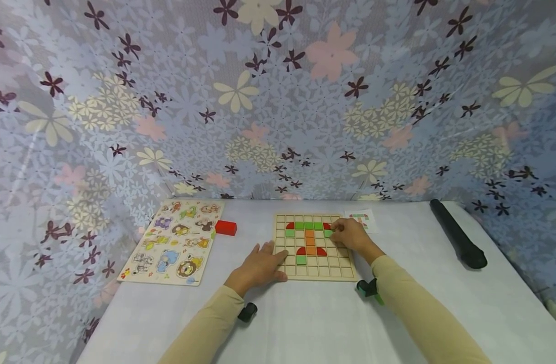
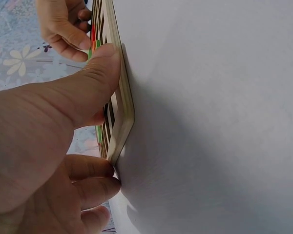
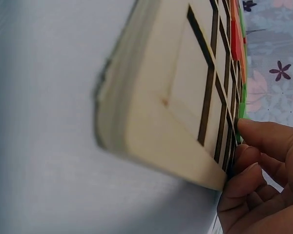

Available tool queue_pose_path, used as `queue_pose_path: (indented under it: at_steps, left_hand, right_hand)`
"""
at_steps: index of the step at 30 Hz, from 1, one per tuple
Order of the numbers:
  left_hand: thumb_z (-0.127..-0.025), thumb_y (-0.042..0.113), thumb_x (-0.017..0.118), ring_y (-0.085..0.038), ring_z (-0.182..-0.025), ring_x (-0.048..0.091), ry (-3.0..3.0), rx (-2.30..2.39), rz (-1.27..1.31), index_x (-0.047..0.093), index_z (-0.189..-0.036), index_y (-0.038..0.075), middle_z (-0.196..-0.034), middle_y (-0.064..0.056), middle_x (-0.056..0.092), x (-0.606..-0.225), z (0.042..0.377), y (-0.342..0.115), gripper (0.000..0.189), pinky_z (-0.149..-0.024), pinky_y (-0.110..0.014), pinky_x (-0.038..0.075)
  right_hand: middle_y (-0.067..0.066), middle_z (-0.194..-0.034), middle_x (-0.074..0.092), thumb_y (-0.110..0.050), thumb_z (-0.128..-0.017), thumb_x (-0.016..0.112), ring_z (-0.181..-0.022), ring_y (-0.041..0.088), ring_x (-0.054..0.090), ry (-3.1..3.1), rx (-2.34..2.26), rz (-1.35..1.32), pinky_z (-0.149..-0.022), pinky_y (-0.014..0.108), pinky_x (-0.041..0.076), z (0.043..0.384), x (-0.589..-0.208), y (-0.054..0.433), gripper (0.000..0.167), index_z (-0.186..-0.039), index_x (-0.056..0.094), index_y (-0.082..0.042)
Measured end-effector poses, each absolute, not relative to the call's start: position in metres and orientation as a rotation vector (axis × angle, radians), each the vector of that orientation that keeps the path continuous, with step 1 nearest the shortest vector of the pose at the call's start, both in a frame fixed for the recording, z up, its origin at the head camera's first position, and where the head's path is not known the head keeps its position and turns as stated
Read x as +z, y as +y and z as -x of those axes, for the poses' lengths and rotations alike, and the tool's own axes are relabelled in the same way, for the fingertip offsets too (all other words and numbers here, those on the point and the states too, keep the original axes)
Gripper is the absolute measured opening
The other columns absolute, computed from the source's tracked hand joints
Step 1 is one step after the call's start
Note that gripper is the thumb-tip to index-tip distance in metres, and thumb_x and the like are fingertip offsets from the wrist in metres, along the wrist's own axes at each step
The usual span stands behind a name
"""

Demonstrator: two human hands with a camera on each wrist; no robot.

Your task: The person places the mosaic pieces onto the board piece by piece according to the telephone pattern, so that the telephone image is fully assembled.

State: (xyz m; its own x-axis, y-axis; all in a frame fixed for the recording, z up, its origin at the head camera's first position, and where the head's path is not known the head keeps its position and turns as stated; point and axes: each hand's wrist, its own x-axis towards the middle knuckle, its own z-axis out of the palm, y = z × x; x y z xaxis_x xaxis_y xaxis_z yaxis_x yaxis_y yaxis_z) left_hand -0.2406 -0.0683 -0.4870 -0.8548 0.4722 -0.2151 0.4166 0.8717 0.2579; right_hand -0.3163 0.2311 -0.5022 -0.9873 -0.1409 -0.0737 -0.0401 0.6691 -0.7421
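A wooden grid board (image 1: 323, 271) lies on the table, several coloured tiles set in its cells. Green squares run along a top row between red rounded corner pieces, over a column of orange squares (image 1: 310, 241). My left hand (image 1: 260, 266) rests at the board's left edge, thumb on the rim, fingers spread along the side; the left wrist view shows this thumb (image 2: 100, 73) up close. At the upper right of the grid, my right hand (image 1: 350, 235) has its fingers curled, thumb and fingertips pinching at a green square tile (image 1: 328, 233). The fingers partly cover it.
Left of the board lie a red block (image 1: 226, 228) and an animal puzzle board (image 1: 168, 242). A small pattern card (image 1: 368, 218) sits behind my right hand. A black rod-like object (image 1: 457, 235) lies at the far right. Floral fabric (image 1: 278, 101) hangs behind the table.
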Motion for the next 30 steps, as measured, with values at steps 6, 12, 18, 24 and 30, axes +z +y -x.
queue_pose_path:
  at_steps: [6, 12, 18, 24, 30]
  left_hand:
    - [-0.09, 0.046, 0.074, -0.032, -0.155, 0.024, 2.77, 0.285, -0.674, 0.047, -0.154, 0.021, -0.164, -0.019, 0.032, -0.486, 0.241, -0.068, 0.074, -0.127, -0.051, 0.015]
    - [-0.09, 0.047, 0.073, -0.033, -0.155, 0.024, 2.772, 0.269, -0.679, 0.047, -0.155, 0.022, -0.164, -0.02, 0.032, -0.487, 0.242, -0.068, 0.074, -0.127, -0.051, 0.016]
    - [-0.09, 0.047, 0.073, -0.033, -0.155, 0.024, 2.767, 0.265, -0.677, 0.046, -0.155, 0.022, -0.164, -0.02, 0.031, -0.488, 0.242, -0.067, 0.074, -0.127, -0.051, 0.015]
    - [-0.09, 0.047, 0.073, -0.032, -0.154, 0.025, 2.772, 0.255, -0.686, 0.047, -0.154, 0.021, -0.163, -0.02, 0.033, -0.486, 0.241, -0.066, 0.074, -0.127, -0.051, 0.016]
    - [-0.089, 0.047, 0.074, -0.032, -0.155, 0.024, 2.774, 0.261, -0.68, 0.048, -0.154, 0.02, -0.163, -0.02, 0.032, -0.485, 0.24, -0.067, 0.075, -0.127, -0.051, 0.015]
  right_hand:
    - [0.013, -0.106, 0.068, -0.012, -0.096, 0.067, -0.092, 0.025, 0.062, 2.774, -1.146, 0.202, -0.077, 0.038, 0.053, 0.315, -0.5, 0.233, 0.025, -0.119, 0.071, -0.004]
    - [0.019, -0.128, 0.066, -0.013, -0.1, 0.062, -0.111, 0.032, 0.063, 2.793, -1.036, 0.291, -0.09, 0.049, 0.054, 0.313, -0.497, 0.238, 0.025, -0.122, 0.073, -0.007]
    - [0.015, -0.111, 0.065, -0.017, -0.102, 0.061, -0.088, 0.026, 0.058, 2.707, -1.243, 0.248, -0.07, 0.04, 0.051, 0.301, -0.481, 0.255, 0.032, -0.131, 0.067, -0.006]
    - [0.009, -0.094, 0.053, -0.022, -0.102, 0.063, -0.063, 0.017, 0.041, 2.581, -1.604, 0.21, -0.057, 0.037, 0.042, 0.258, -0.44, 0.295, 0.043, -0.14, 0.057, -0.002]
    - [0.001, -0.103, 0.058, -0.021, -0.1, 0.067, -0.067, 0.019, 0.046, 2.51, -1.751, 0.228, -0.055, 0.037, 0.04, 0.199, -0.428, 0.335, 0.035, -0.133, 0.061, -0.012]
